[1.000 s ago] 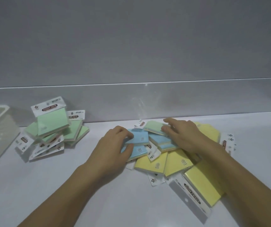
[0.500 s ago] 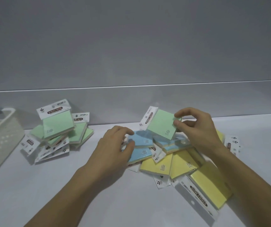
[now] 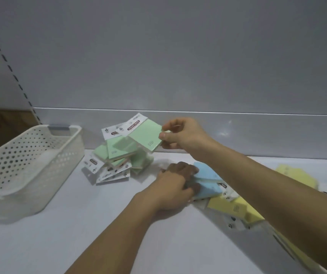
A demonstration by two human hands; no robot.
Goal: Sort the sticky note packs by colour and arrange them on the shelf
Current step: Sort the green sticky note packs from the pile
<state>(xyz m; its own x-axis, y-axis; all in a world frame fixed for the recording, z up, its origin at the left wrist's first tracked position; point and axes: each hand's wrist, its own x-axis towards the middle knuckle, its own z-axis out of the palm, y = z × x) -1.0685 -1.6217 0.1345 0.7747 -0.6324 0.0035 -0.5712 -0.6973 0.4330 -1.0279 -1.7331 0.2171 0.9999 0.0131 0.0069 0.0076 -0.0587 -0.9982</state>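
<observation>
A shop's stationery shelf, by the look of it.
A pale shelf [image 3: 79,234] with a plain grey back panel [image 3: 178,56] and a slotted upright strip [image 3: 10,66] at its left carries many identical sticky note packs [image 3: 117,149] in retail sleeves with printed hang-tab headers, beside a perforated white basket [image 3: 20,155].

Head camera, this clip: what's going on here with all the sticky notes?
A person is sorting sticky note packs by colour on a white shelf. The right hand pinches a green pack by its corner and holds it just above the green pile near the back wall. The left hand grips the blue packs lying on the surface. The yellow packs lie loose on the right, partly under the right forearm. A perforated white basket stands on the left.
</observation>
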